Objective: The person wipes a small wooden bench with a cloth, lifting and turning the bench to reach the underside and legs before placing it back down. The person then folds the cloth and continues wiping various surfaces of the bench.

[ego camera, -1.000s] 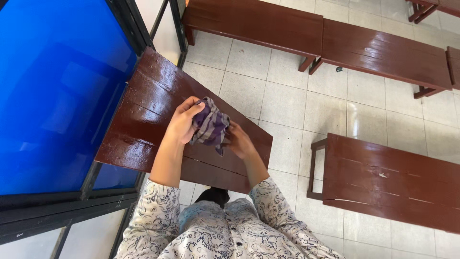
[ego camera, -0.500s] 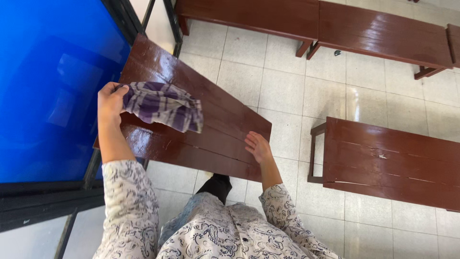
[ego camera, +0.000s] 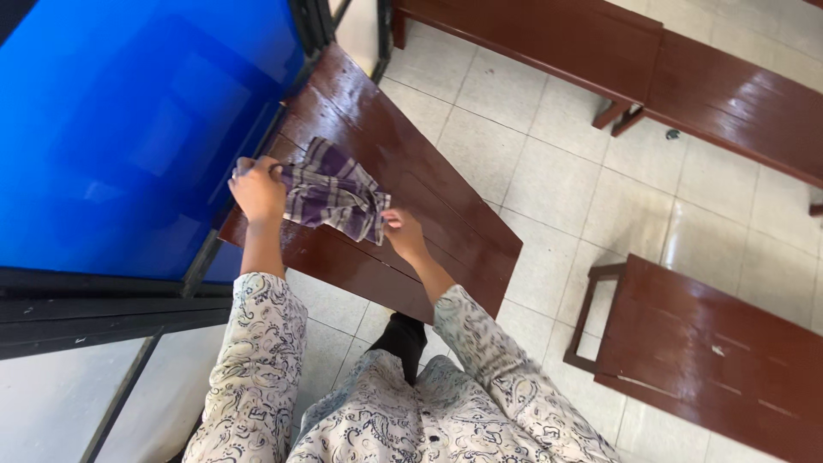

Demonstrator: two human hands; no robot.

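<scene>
Purple-and-grey checked cloth (ego camera: 333,195) is hanging bunched between my two hands, just above the near end of the glossy brown bench (ego camera: 411,180) that is standing against the blue panel (ego camera: 129,120). My left hand (ego camera: 257,187) is closing tightly around one end of it, fingers curled over the fabric. My right hand (ego camera: 401,230) is pinching the opposite, drooping corner between thumb and fingertips, so both hands are gripping the same rag.

I am judging it light, soft and completely limp: it is sagging and folding wherever it is not being held, so it will not keep a shape by itself. It looks neither slippery nor fragile. The best hold, I think, is at two corners or along one edge, which keeps it spread; a grab in the middle would only ball it up.

I am seeing no containers anywhere in view. More brown benches (ego camera: 720,86) are standing well apart on the pale tiled floor (ego camera: 549,163), and their tops are carrying nothing I can make out.
</scene>
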